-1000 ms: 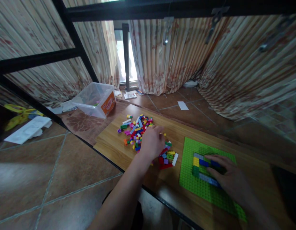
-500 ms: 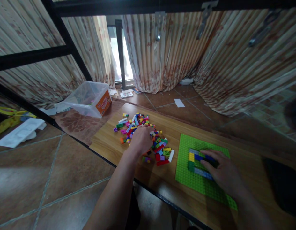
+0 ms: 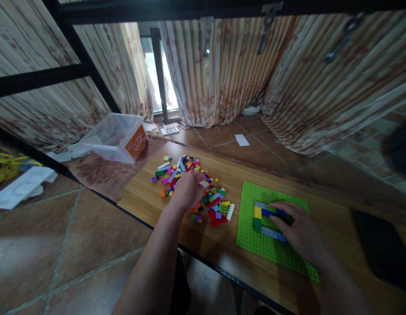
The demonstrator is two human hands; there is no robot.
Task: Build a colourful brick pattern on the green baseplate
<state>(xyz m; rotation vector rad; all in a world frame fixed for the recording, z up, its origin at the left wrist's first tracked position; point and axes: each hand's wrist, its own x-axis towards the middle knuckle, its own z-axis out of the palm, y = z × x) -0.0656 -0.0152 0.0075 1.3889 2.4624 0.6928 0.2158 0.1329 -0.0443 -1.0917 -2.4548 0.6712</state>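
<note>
A loose heap of coloured toy building bricks [image 3: 216, 199] lies on the wooden table. My left hand [image 3: 187, 188] reaches into this heap, back of the hand up; its fingertips are mostly hidden behind the hand. On the green baseplate [image 3: 247, 232] sits a low frame of bricks: a yellow brick [image 3: 257, 212] and a green brick [image 3: 257, 224] on its left side, with light blue bricks [image 3: 273, 234] along the near side. My right hand [image 3: 298, 225] holds a dark blue brick [image 3: 267, 213] between thumb and fingers, over or inside that frame; whether it is attached I cannot tell.
A black flat object [image 3: 382, 247] lies at the table's right end. Beyond the far left end, a clear plastic box [image 3: 114, 144] with an orange label stands on a brown mat [image 3: 94, 168]. Black metal bars [image 3: 101, 87] cross at the left and above. Striped curtains [image 3: 242, 65] hang behind.
The whole view has shifted slightly, so everything appears a little further left. Both hands keep nearly the same places over the bricks and the baseplate.
</note>
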